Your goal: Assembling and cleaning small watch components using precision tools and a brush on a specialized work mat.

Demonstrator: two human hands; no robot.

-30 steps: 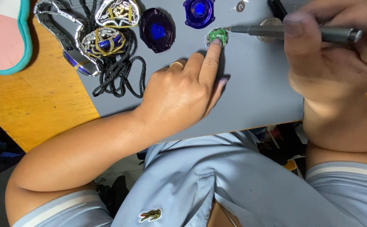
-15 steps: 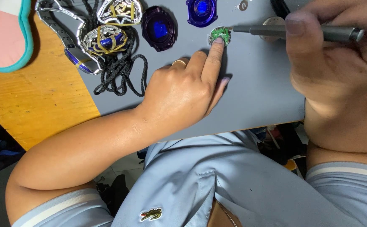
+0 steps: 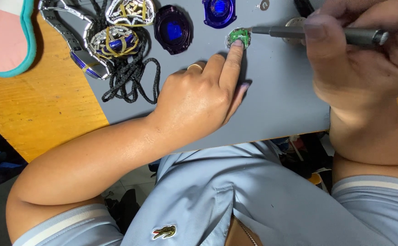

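L hand lay knuckles-up on the grey mat, most fingers curled under, index stretched out toward 1 o'clock w/ its tip pressing on the near edge of the small green board. It gripped nothing, just pinned the board flat. A ring showed on one finger.

R hand was closed round a dark grey tool, held like a pen, thumb on top. Tool ran roughly 3 to 9 o'clock, its thin tip touching the board's R edge.

Board sat on the mat near the top of view, at approx 12 o'clock from the L hand, between fingertip and tool tip.

Other bits on the mat: a dark purple case just beside the board at its 9 o'clock; a blue round part at the board's 11 o'clock; a small silver ring piece at top edge; a round silver part partly hidden behind the tool. Further L, a black cord lay tangled under two silver pieces bound w/ yellow bands, plus a metal strap.

Mat rested on an orange wood table. A pink pad w/ teal rim lay at top L corner.
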